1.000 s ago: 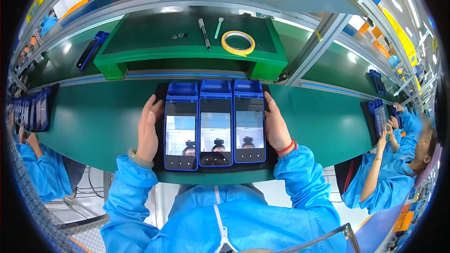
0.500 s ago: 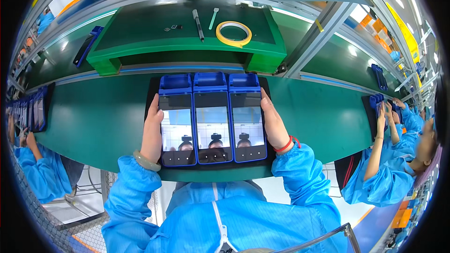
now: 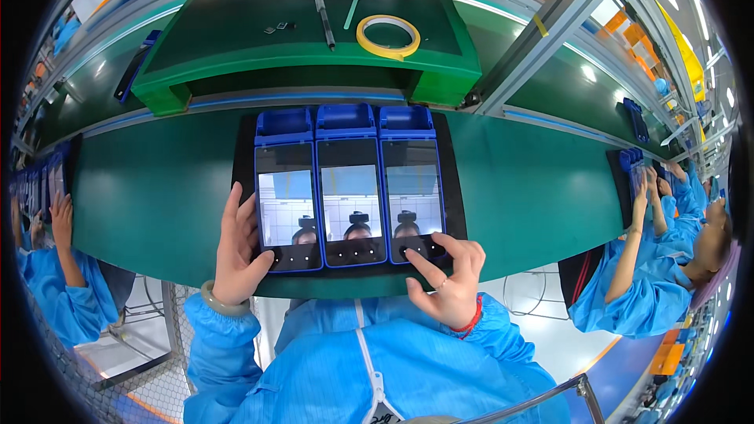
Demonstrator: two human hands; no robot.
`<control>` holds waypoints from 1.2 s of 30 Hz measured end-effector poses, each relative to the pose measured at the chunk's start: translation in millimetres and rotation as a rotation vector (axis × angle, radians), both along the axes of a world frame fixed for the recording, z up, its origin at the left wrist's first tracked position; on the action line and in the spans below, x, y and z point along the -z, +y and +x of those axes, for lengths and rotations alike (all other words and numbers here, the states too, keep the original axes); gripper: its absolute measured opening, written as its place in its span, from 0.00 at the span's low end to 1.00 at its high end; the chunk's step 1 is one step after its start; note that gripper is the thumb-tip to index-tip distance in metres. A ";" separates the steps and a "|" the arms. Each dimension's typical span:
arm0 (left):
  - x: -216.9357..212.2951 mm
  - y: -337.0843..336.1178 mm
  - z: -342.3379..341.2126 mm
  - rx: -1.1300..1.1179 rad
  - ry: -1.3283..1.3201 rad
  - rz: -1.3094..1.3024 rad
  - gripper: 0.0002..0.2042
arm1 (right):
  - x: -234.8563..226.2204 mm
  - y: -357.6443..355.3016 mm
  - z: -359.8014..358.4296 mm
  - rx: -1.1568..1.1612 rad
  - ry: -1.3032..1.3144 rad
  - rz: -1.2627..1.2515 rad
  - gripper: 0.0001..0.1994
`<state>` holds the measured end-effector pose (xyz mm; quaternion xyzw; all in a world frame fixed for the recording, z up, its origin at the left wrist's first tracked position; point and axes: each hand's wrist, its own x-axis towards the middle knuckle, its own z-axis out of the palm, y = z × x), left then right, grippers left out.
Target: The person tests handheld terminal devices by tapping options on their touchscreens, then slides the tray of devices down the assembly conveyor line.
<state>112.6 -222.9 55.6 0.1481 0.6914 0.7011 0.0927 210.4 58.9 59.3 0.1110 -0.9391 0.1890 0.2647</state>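
On the near middle of the green table (image 3: 534, 180), three blue-framed touchscreen terminals (image 3: 351, 204) lie side by side on a black mat (image 3: 454, 204). The left hand (image 3: 236, 255), spread wide and holding nothing, is beside the left terminal (image 3: 287, 196), thumb at its near-left corner. The right hand (image 3: 452, 286), empty with fingers apart, points its index finger at the near-left part of the right terminal (image 3: 413, 192).

A blue, white-zipped jacket (image 3: 314, 361), pale bangle (image 3: 223, 301), red bracelet (image 3: 475, 319) and thin ring (image 3: 441, 284) are worn.
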 end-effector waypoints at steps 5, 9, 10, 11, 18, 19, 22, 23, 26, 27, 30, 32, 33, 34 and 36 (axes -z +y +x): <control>2.1 -4.1 0.9 0.029 -0.002 0.027 0.45 | 4.9 -9.5 -3.2 0.006 -0.006 0.013 0.20; 3.9 -5.7 -0.9 0.054 0.020 0.060 0.46 | -6.1 -28.4 -10.2 -0.065 0.018 -0.011 0.20; 3.6 -6.2 0.0 0.044 -0.004 0.060 0.47 | -7.0 -35.5 -11.8 -0.086 0.003 -0.010 0.20; 3.9 -7.0 -0.2 0.037 -0.003 0.058 0.47 | -6.1 -41.2 -14.8 -0.113 0.000 -0.012 0.20; 2.2 -5.7 -0.2 0.080 0.026 0.056 0.48 | -4.1 -59.4 -25.7 -0.095 -0.029 0.039 0.20; 2.4 -5.5 0.2 0.078 0.035 0.039 0.48 | -7.0 -57.6 -23.1 -0.090 -0.019 0.014 0.20; 3.7 -3.8 0.2 0.060 0.039 -0.006 0.48 | -8.2 -41.6 -13.4 -0.048 0.020 -0.016 0.21; 3.7 -2.0 0.2 0.043 0.033 -0.039 0.48 | -6.7 -34.3 -9.5 -0.022 0.030 -0.019 0.21; 5.1 -2.8 -1.2 0.034 0.061 -0.034 0.48 | 0.5 -14.9 0.5 0.092 0.053 -0.037 0.19; 5.1 -3.2 -1.2 0.043 0.064 -0.029 0.48 | 2.1 -8.4 4.0 0.123 0.040 -0.041 0.18; 3.1 -2.9 -0.6 0.024 0.072 -0.043 0.48 | 7.2 6.2 8.0 0.205 0.036 -0.096 0.17; 2.4 -3.9 -0.4 0.029 0.064 -0.032 0.48 | 12.3 11.8 7.2 0.239 0.030 -0.155 0.17; 1.9 -4.1 -0.1 0.026 0.053 -0.025 0.48 | 13.8 13.7 6.7 0.264 0.020 -0.218 0.18; 1.4 -3.5 0.1 0.029 0.058 -0.024 0.48 | 13.8 15.1 6.4 0.265 0.018 -0.236 0.19; 1.9 -2.5 -0.7 0.034 0.064 -0.032 0.48 | 21.1 15.8 4.4 0.276 0.015 -0.337 0.19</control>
